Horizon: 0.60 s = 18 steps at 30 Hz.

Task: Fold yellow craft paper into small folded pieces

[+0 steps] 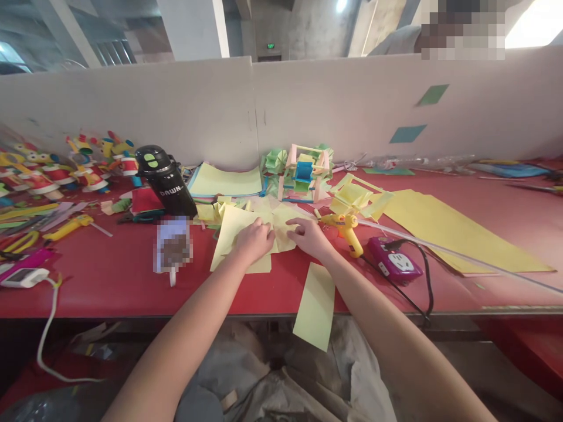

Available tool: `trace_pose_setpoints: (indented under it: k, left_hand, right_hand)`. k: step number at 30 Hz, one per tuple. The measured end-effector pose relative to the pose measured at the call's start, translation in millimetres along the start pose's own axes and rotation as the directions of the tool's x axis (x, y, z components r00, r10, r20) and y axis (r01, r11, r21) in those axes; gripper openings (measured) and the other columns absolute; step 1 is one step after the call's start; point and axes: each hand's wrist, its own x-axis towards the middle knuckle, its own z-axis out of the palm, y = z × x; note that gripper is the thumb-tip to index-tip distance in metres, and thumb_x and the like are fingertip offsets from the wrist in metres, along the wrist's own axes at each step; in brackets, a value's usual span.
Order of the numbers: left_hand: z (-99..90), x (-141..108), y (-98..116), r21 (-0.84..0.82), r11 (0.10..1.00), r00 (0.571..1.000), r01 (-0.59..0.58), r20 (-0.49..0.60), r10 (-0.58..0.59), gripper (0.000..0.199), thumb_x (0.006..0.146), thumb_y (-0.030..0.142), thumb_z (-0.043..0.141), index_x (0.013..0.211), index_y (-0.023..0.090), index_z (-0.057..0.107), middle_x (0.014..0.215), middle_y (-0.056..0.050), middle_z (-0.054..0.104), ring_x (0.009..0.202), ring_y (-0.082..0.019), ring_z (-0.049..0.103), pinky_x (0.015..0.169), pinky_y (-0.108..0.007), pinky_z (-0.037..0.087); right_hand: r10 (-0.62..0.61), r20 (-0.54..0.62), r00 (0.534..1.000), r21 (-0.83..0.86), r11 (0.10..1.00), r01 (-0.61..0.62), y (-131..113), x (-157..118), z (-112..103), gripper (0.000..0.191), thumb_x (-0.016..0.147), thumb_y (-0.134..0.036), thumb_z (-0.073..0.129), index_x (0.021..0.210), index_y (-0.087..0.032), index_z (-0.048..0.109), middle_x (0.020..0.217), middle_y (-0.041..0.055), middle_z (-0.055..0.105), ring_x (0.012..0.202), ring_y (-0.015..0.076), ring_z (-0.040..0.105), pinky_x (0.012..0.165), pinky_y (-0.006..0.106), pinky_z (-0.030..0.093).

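Pale yellow paper sheets (233,231) lie overlapped on the red table in front of me. My left hand (256,239) rests on them with its fingers curled in; whether it pinches a sheet is too small to tell. Just to its right, my right hand (308,235) touches a creased yellow piece (284,225), its index finger and thumb apart. A loose yellow strip (315,302) hangs over the table's front edge below my right wrist. Beside that hand lies a yellow glue gun (345,225). Behind the sheets stands a paper wheel model (304,173).
A black bottle (165,181) and a phone-like object (173,246) are at the left. A purple power socket (393,261) with a black cable sits at the right, near large yellow sheets (453,231). Behind the white partition (176,105) a person is partly visible.
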Motion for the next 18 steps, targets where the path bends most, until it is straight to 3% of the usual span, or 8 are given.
trace_pose_setpoints:
  k: [6,13,18]
  left_hand:
    - [0.8,-3,3,0.097,0.993,0.998,-0.070,0.001,0.070,0.036,0.100,0.033,0.031,0.109,0.015,0.060,0.109,-0.013,0.058,0.093,-0.026,0.065,0.074,-0.036,0.048]
    - [5.4,-2,3,0.127,0.990,0.998,-0.059,-0.025,0.063,0.035,0.101,0.035,0.029,0.111,0.014,0.056,0.109,-0.013,0.058,0.096,-0.027,0.065,0.073,-0.037,0.049]
    - [5.2,-2,3,0.126,0.991,0.998,-0.056,-0.015,0.058,0.034,0.100,0.035,0.030,0.111,0.014,0.055,0.109,-0.013,0.058,0.096,-0.028,0.065,0.073,-0.038,0.049]
  right_hand:
    - [-0.033,0.003,0.999,-0.094,0.995,0.033,2,0,1,0.035,0.072,-0.021,0.053,0.104,-0.016,0.067,0.052,-0.0089,0.036,0.050,0.0100,0.032,0.056,0.025,0.033]
    - [-0.031,0.056,0.998,-0.053,0.998,0.034,-3,-6,-5,0.053,0.074,-0.040,0.065,0.121,-0.016,0.062,0.054,-0.0096,0.037,0.052,0.0104,0.034,0.055,0.025,0.032]
    - [-0.040,0.137,0.990,-0.045,0.998,0.047,-4,-7,-10,0.047,0.073,-0.028,0.060,0.119,-0.015,0.063,0.054,-0.0099,0.036,0.051,0.0097,0.033,0.054,0.024,0.031]
